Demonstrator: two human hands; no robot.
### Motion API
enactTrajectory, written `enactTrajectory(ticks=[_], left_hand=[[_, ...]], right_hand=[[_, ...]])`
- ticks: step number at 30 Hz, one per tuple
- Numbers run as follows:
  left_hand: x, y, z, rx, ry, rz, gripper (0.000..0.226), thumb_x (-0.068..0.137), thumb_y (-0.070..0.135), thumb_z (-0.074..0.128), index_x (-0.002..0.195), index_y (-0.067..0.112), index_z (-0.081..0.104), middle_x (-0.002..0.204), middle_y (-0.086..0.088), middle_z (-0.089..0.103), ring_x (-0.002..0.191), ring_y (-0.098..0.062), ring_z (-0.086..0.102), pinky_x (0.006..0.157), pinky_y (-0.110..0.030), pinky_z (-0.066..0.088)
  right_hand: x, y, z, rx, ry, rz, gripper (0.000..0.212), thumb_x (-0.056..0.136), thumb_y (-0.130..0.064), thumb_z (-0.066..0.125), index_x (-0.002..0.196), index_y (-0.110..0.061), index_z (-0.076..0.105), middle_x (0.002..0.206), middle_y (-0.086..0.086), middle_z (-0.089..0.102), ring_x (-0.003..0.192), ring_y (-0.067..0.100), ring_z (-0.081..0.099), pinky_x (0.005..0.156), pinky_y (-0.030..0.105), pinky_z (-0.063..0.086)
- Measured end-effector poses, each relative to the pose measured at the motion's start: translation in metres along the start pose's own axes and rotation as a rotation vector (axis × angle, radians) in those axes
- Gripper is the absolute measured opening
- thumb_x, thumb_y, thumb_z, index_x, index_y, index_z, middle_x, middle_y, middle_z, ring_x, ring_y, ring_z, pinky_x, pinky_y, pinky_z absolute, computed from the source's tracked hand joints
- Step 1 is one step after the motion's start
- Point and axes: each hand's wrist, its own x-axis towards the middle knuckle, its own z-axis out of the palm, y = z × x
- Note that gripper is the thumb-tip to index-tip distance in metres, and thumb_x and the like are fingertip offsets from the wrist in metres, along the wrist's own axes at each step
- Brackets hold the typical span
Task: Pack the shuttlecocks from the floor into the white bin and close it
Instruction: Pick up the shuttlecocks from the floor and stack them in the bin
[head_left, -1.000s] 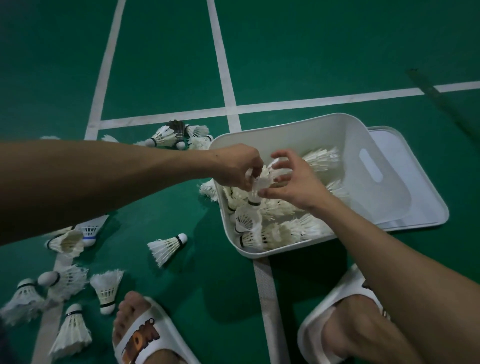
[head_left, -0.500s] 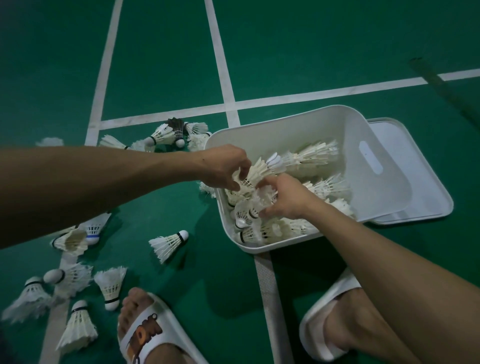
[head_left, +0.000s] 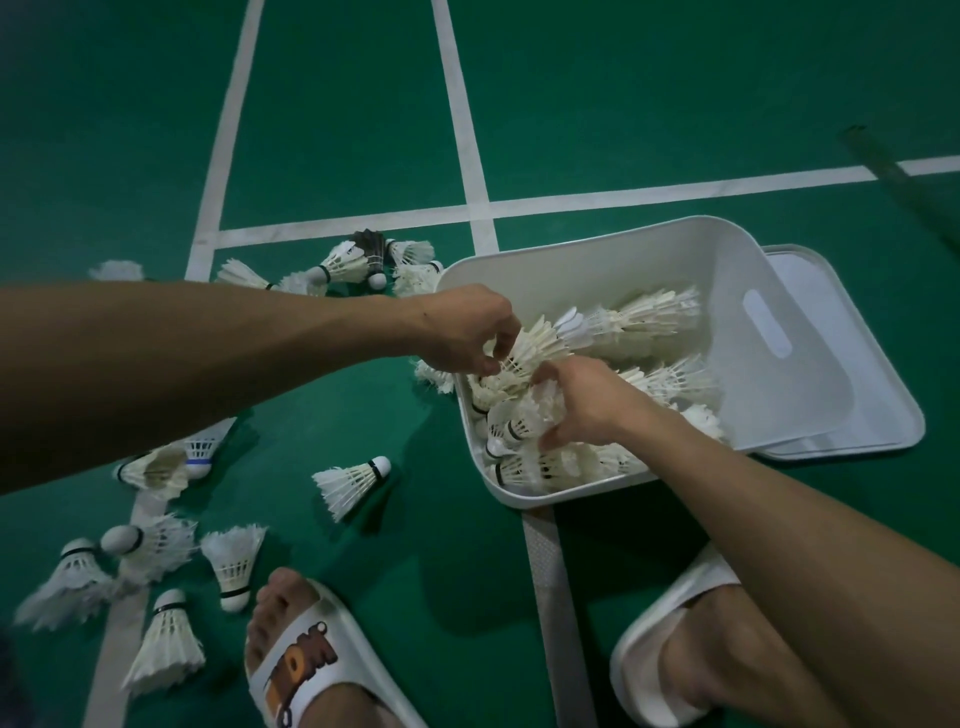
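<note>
- Shuttlecocks (head_left: 639, 322) are packed in stacked rows inside the white bin (head_left: 582, 254), which is set on the green floor (head_left: 623, 104) at the right.
- The feathered end of one stack (head_left: 535, 348) is gripped by the curled fingers of the left hand (head_left: 467, 332).
- A clump of shuttlecocks (head_left: 524, 415), nearer in the bin, is clutched by the right hand (head_left: 582, 400).
- Loose shuttlecocks (head_left: 353, 478) are scattered over the floor at the left.
- A white lid (head_left: 883, 415) is partly covered by the bin's right side.
</note>
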Motion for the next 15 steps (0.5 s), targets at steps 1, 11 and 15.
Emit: enactTrajectory(ticks=[1,11,15], left_hand=[[0.000,0.000,0.000,0.000,0.003,0.001,0.014,0.087,0.026,0.066,0.097,0.016,0.065,0.105,-0.004,0.062,0.091,-0.015,0.051,0.082,-0.032,0.046],[-0.007,-0.004,-0.001,-0.010,0.042,0.019,0.010,0.088,0.023,0.064,0.093,0.015,0.065,0.104,-0.004,0.063,0.094,-0.016,0.054,0.082,-0.030,0.046],[-0.011,-0.003,-0.001,0.016,0.049,0.030,0.008,0.087,0.023,0.064,0.091,0.016,0.065,0.102,-0.004,0.063,0.094,-0.018,0.056,0.086,-0.037,0.049]], right_hand=[[0.001,-0.001,0.000,0.011,0.003,-0.004,0.087,0.059,-0.035,0.091,0.134,-0.017,0.051,0.131,0.005,0.057,0.118,0.023,0.054,0.096,0.031,0.045],[0.008,0.000,0.007,-0.064,-0.006,0.036,0.070,0.066,-0.030,0.088,0.128,-0.016,0.057,0.119,0.006,0.063,0.097,0.021,0.062,0.077,0.028,0.050],[0.008,0.002,0.007,-0.036,-0.039,0.058,0.070,0.065,-0.028,0.089,0.126,-0.018,0.057,0.119,0.007,0.060,0.087,0.020,0.059,0.069,0.026,0.047]])
